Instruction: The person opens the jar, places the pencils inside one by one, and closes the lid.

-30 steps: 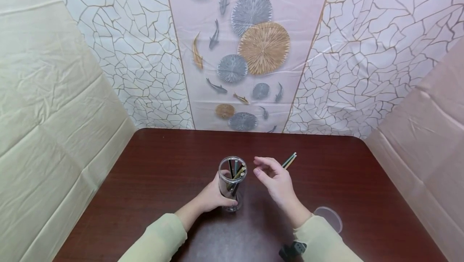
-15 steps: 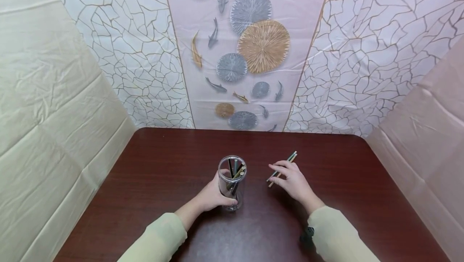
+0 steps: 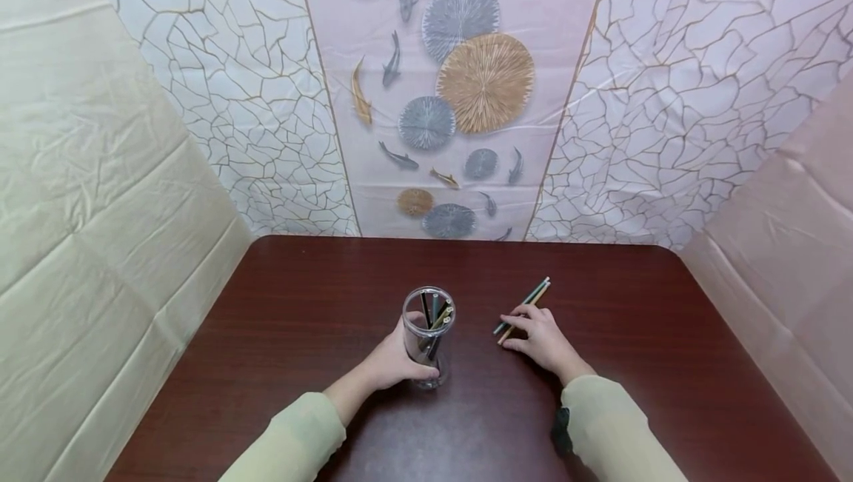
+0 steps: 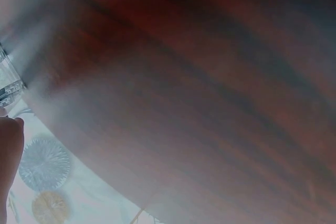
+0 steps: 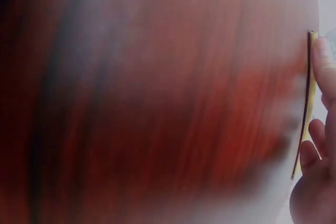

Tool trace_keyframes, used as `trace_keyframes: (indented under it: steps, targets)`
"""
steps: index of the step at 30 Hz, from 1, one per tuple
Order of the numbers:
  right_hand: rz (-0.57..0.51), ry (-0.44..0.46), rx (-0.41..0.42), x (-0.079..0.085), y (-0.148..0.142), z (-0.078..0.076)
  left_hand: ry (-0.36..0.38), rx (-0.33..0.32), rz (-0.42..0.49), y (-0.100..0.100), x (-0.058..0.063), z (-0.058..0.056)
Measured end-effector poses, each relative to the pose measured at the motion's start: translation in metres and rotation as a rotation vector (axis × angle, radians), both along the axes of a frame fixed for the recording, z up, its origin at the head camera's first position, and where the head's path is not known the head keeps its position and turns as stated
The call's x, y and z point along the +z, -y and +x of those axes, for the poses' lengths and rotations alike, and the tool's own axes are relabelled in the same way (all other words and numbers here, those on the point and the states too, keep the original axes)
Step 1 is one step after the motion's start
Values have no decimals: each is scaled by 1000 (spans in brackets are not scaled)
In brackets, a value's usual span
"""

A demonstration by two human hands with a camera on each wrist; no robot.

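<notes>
My left hand (image 3: 393, 360) grips a clear glass jar (image 3: 426, 330) that stands upright on the table, fingers behind it and thumb across its front. Several pencils (image 3: 436, 312), black, green and gold, lean inside the jar. To its right, a green pencil (image 3: 535, 291) and a yellow pencil (image 3: 543, 295) lie side by side, slanting away. My right hand (image 3: 543, 337) is over their near halves, its thumb and fingers spread apart and touching them. In the right wrist view the yellow pencil (image 5: 311, 93) shows against the fingers (image 5: 308, 153). The left wrist view catches only the jar's edge (image 4: 10, 90).
The dark red-brown table (image 3: 320, 289) has rounded far corners. A patterned cloth wall (image 3: 426, 193) rises behind it, with plain fabric walls at both sides. A small black device (image 3: 562, 430) sits under the right wrist.
My right hand has moved from beside the jar rightward and down onto the two pencils. The clear round lid seen earlier has gone behind the right sleeve. The left hand and jar hold still.
</notes>
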State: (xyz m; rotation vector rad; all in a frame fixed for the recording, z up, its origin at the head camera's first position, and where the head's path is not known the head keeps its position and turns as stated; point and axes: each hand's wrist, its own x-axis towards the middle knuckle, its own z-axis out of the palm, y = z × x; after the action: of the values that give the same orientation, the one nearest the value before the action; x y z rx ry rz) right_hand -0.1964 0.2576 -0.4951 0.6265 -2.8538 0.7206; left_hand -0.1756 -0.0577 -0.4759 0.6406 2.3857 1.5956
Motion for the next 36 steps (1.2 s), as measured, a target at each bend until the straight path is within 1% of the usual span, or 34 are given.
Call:
trace_keyframes:
  steps: [4,8,11,15,19,23,28,36]
  targets:
    - [2,-22,27,-4,-1,-2,17,-6,23,1,-2,-2]
    - [-12,10,13,-7,0,0,20,-16,17,1,-4,-1]
    - [-23,12,3,-8,1,2,10,-9,3,2,-5,0]
    - [-49,-46,10,-8,3,2,-3,-7,-6,2,-4,-1]
    - [-43,-105,35,-10,3,3,-7,-17,-12,2,-2,-1]
    - [-33,-95,48,-9,5,4,1,-22,10,2,-1,0]
    - [-20,-89,58,-9,9,6,-6,-13,-4,2,-1,0]
    - [-26,-176,73,-12,12,6,-5,-9,-3,2,0,0]
